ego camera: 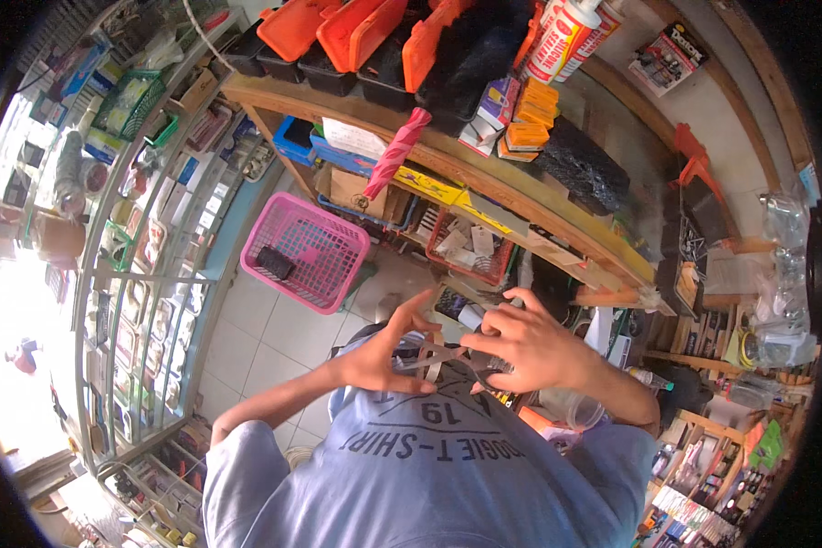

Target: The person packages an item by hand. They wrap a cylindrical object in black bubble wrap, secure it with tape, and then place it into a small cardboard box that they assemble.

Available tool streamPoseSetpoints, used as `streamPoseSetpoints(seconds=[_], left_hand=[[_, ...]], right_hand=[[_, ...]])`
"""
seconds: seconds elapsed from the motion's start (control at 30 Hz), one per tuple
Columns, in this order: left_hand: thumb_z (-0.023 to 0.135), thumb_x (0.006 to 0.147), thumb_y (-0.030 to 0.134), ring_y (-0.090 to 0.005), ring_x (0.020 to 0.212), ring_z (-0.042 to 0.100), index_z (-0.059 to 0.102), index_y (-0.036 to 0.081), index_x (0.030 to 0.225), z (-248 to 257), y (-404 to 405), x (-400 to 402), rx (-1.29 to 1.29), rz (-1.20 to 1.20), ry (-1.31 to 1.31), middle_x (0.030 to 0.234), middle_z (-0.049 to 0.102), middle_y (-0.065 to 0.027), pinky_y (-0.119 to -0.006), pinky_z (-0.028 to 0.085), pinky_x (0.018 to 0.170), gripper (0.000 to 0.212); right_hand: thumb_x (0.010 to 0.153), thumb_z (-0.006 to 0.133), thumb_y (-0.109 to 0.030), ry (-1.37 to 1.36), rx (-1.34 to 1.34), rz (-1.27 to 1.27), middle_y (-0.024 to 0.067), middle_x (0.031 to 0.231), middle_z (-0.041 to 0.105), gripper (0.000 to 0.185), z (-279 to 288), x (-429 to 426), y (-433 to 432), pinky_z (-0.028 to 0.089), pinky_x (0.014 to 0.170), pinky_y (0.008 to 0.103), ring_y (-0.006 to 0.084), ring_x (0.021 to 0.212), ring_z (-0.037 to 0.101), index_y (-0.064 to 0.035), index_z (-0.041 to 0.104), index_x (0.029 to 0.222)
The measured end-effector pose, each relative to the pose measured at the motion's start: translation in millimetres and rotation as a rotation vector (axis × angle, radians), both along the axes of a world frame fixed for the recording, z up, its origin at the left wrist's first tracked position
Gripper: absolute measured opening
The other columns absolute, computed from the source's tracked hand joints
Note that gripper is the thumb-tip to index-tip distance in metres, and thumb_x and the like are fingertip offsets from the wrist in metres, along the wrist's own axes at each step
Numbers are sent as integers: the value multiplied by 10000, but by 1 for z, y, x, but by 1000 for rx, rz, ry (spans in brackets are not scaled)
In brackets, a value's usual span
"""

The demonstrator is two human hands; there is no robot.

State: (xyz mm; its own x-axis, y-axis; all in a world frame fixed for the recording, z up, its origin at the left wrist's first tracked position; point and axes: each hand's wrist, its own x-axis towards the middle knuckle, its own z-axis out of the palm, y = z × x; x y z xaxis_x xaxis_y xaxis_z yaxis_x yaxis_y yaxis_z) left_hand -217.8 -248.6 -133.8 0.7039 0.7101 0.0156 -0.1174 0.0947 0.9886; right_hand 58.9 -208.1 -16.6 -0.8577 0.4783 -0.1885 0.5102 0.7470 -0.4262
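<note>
Both hands are raised before the chest, above the blue-grey T-shirt [431,452]. My left hand [390,349] has its thumb and fingers spread around a pale, narrow looped band [435,373]; how firmly it grips the band cannot be told. To its right, my right hand [520,342] has bent fingers around thin grey strips [440,357], which cross in the gap between the hands. A dark curved piece [483,379] shows below its fingers. The fingers partly hide these thin things, so their exact kind is unclear.
Ahead runs a wooden shelf [452,161] with orange-lidded black bins [329,75], silicone sealant tubes [562,41] and a red twisted wrapped item [397,154]. A pink plastic basket [305,301] is near the tiled floor [264,342]. Glass display shelving [151,276] lines the left.
</note>
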Motion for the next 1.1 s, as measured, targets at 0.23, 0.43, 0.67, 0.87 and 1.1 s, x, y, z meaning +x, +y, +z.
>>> streamPoseSetpoints(seconds=[0.23,0.43,0.67,0.87,1.1], left_hand=[[938,700,110,-314,1378,485,35,82,1634,-7,-4,17,38,122,-34,1358,480,-150,-483,421,1138,1299],[939,708,150,-319,1315,553,76,80,1629,12,21,24,289,187,-54,1424,532,-191,-473,430,1130,1265],[937,692,178,-374,1307,532,131,107,1626,49,67,43,767,290,-23,1400,587,-195,-489,453,1074,1236],[913,716,180,-399,1273,519,188,138,1623,83,89,65,1023,270,-10,1406,606,-184,-490,456,1062,1161],[903,737,166,-422,1330,493,146,173,1632,70,95,80,849,299,-152,1410,597,-205,-520,432,1078,1172]], right_hand=[[688,877,-389,52,155,-299,71,1044,569,597,49,34,-18,362,1062,501,272,994,585,-137,722,1206],[676,933,-273,259,305,-1020,73,883,629,677,67,97,-22,508,794,382,248,822,618,-81,624,1247],[809,890,-200,328,251,-1340,16,600,532,375,27,188,24,370,516,306,89,559,468,-25,569,891],[679,939,-309,-62,331,-1435,163,974,721,428,-9,190,71,541,805,463,367,939,697,-61,703,936],[818,802,-179,-155,482,-1395,190,1001,710,218,-26,181,79,551,865,491,394,999,690,-92,685,980]])
